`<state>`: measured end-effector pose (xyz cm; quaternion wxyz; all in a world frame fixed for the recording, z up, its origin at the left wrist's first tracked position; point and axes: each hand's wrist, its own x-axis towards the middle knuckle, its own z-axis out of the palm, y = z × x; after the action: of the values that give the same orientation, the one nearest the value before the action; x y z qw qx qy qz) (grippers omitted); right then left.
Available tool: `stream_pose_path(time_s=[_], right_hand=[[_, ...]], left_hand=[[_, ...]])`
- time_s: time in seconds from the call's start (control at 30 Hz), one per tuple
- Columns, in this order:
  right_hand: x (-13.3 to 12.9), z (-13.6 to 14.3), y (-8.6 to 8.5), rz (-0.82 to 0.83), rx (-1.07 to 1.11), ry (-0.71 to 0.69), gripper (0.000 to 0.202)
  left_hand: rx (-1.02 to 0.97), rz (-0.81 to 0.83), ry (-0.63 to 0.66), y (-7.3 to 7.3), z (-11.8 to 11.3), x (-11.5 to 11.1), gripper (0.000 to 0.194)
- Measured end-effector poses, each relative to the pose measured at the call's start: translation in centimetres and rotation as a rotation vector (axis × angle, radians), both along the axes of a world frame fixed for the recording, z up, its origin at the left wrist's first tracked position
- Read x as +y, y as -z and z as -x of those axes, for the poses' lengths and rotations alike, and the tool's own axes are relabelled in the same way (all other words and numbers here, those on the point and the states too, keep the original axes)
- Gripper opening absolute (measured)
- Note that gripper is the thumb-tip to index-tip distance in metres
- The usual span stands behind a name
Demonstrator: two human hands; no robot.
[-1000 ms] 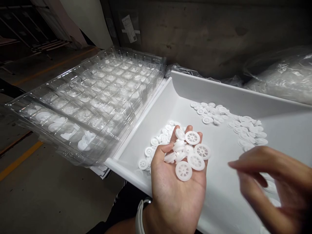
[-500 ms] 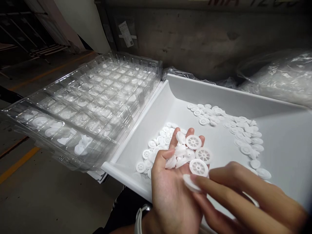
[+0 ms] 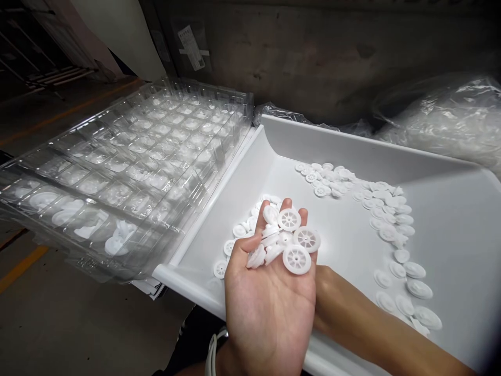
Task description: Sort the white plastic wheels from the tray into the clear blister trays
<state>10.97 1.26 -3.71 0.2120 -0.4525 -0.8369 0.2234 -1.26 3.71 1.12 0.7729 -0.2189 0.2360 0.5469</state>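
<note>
My left hand [image 3: 270, 297] is palm up and cupped over the tray, holding a heap of small white spoked plastic wheels [image 3: 296, 259] on its palm and fingers. Some wheels in it lie flat with their spokes showing; others stand on edge. My right hand [image 3: 325, 287] reaches in from the lower right and passes behind the left one, low over the tray. Its fingers are hidden, so what they hold does not show. More white wheels [image 3: 387, 233] lie in a curved band across the light grey tray [image 3: 344, 245], and another group [image 3: 239, 230] is partly covered by my left hand.
Stacked clear plastic compartment trays [image 3: 129, 162] with white parts inside stand left of the grey tray. A clear plastic bag [image 3: 450, 120] bulges behind it at right. A dark panel [image 3: 282, 57] rises at the back, and the floor [image 3: 90, 318] shows at lower left.
My right hand has moved from the left palm to behind the left hand. The wheel in its fingers is out of sight. In the picture, my left hand sits slightly further left.
</note>
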Motion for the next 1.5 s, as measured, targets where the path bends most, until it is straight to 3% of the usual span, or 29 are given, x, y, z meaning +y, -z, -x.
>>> stream_pose_path(time_s=[0.07, 0.13, 0.27, 0.33, 0.43, 0.53, 0.67, 0.93, 1.2, 1.27, 1.37, 1.5], right_hand=[[0.1, -0.8, -0.5, 0.085, 0.023, -0.050, 0.018], [0.4, -2.2, -1.3, 0.100, 0.040, -0.012, 0.019], [0.7, -4.1, -3.8, -0.129, 0.165, 0.328, 0.012], [0.6, -3.8, -5.1, -0.264, 0.236, 0.419, 0.016], [0.2, -2.2, -6.2, -0.384, 0.075, 0.236, 0.022], [-0.3, -0.8, -6.2, -0.457, -0.135, 0.069, 0.015], [-0.8, -0.5, -5.9, -0.363, -0.055, 0.001, 0.017], [-0.2, -1.0, -5.4, -0.342, -0.039, 0.011, 0.024], [-0.7, -0.1, -5.3, -0.241, 0.356, 0.264, 0.024], [-1.5, 0.3, -5.8, -0.194, 0.333, 0.343, 0.025], [-2.7, 0.9, -7.0, 0.019, 0.207, 0.429, 0.018], [-3.1, 1.1, -7.9, 0.174, 0.109, 0.399, 0.019]], left_hand=[[0.002, 0.006, 0.005, 0.0, 0.1, 0.0, 0.047], [-0.002, 0.017, 0.004, 0.0, 0.2, 0.0, 0.047], [0.001, 0.014, 0.008, -0.1, 0.0, -0.2, 0.047], [-0.003, -0.006, 0.030, -0.1, -0.4, -0.4, 0.047], [-0.050, 0.003, 0.103, -0.1, -1.1, -0.6, 0.049], [-0.074, 0.036, 0.178, -0.2, -1.3, -0.7, 0.049], [-0.071, 0.039, 0.156, -0.2, -1.0, -0.8, 0.048], [-0.093, -0.075, 0.131, 0.3, -1.1, -1.2, 0.057], [-0.089, 0.011, 0.125, 0.0, -0.9, -0.6, 0.055], [-0.092, 0.037, 0.113, -0.1, -0.9, -0.3, 0.053], [-0.112, 0.023, 0.084, -0.3, -1.0, -0.2, 0.054], [-0.106, 0.009, 0.086, -0.3, -1.1, -0.3, 0.056]])
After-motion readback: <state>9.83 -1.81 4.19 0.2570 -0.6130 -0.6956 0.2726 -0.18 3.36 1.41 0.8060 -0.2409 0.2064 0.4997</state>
